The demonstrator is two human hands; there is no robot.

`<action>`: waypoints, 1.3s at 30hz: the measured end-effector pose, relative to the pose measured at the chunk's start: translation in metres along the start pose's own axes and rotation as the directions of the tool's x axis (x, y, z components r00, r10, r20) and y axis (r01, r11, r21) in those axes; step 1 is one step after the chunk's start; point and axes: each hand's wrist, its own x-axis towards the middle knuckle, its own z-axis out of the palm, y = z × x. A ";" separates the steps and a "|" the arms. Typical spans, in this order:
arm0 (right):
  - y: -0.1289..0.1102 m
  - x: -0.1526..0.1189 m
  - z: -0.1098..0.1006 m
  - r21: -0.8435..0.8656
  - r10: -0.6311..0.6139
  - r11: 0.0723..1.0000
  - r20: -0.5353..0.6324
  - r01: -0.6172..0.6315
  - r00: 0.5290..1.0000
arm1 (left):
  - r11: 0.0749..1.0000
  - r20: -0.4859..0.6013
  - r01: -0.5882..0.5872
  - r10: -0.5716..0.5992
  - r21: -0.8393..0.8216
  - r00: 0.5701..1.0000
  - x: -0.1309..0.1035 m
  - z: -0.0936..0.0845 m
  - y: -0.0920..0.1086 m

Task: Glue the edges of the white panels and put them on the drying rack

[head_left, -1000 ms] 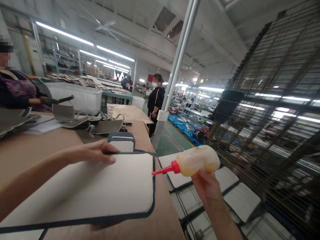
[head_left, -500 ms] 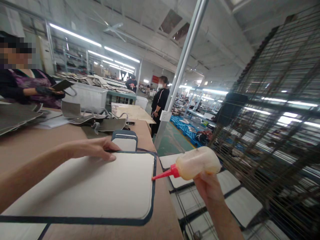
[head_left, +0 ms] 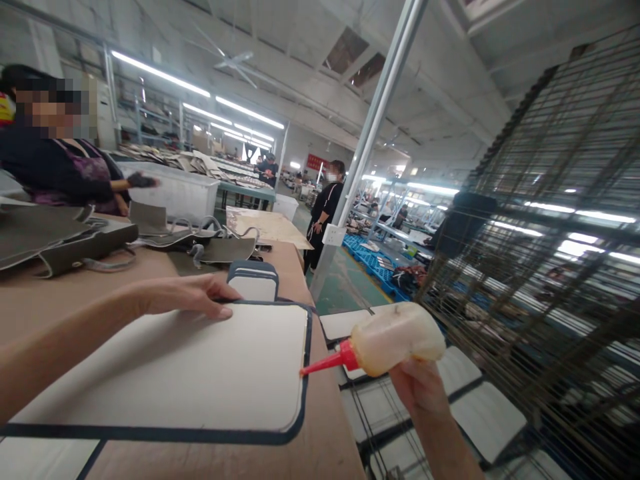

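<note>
A large white panel with a dark blue border lies across the brown work table. My left hand grips its far edge, thumb on the white face and fingers over the border. In my right hand is a translucent glue bottle, tipped on its side with its red nozzle pointing left. The nozzle's tip touches the panel's right edge, where white meets blue. Behind the panel lie several smaller blue-edged pieces in a stack. Part of another panel shows beneath at the lower left.
Grey-green pieces with straps cover the table's far left, near a co-worker. A metal post with a socket box rises beyond the table. At right stands a wire rack, with white panels on its lower level.
The nozzle tip has slid down the panel's right edge, towards me. My left hand keeps its hold. The co-worker at left has put down a dark piece and reaches out a gloved hand.
</note>
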 end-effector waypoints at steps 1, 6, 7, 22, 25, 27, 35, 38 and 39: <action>0.001 -0.001 0.000 0.001 -0.003 1.000 -0.008 0.003 1.000 | 1.000 0.065 0.017 -0.019 0.021 0.998 -0.001 -0.002 0.003; -0.001 -0.004 0.004 -0.019 0.031 0.999 -0.008 -0.031 0.999 | 0.997 0.220 0.075 -0.070 -0.014 0.973 -0.011 -0.011 0.024; -0.002 -0.004 0.005 -0.020 0.035 0.999 -0.008 -0.035 0.999 | 0.996 0.244 0.083 -0.074 -0.024 0.967 -0.013 -0.011 0.029; 0.005 -0.012 -0.010 0.013 0.042 0.999 0.046 -0.042 0.998 | 0.995 0.402 0.100 -0.097 0.012 0.911 -0.013 -0.024 0.027; 0.003 -0.015 -0.003 0.017 0.027 0.999 -0.001 -0.027 1.000 | 0.995 0.394 0.102 -0.096 0.007 0.914 -0.012 -0.026 0.024; 0.005 -0.016 -0.004 0.020 0.019 1.000 -0.003 -0.019 1.000 | 0.994 0.384 0.106 -0.099 0.002 0.918 -0.012 -0.027 0.022; 0.023 -0.020 -0.023 0.064 -0.090 0.993 -0.087 0.095 0.992 | 0.991 0.294 0.133 -0.118 -0.033 0.948 -0.018 -0.022 0.022; 0.022 -0.020 -0.026 0.029 -0.057 0.998 -0.025 0.058 0.998 | 0.988 0.264 0.141 -0.121 -0.057 0.957 -0.018 -0.020 0.018; 0.023 -0.020 -0.026 0.020 -0.061 0.998 -0.014 0.061 0.998 | 0.987 0.250 0.143 -0.123 -0.066 0.961 -0.017 -0.019 0.016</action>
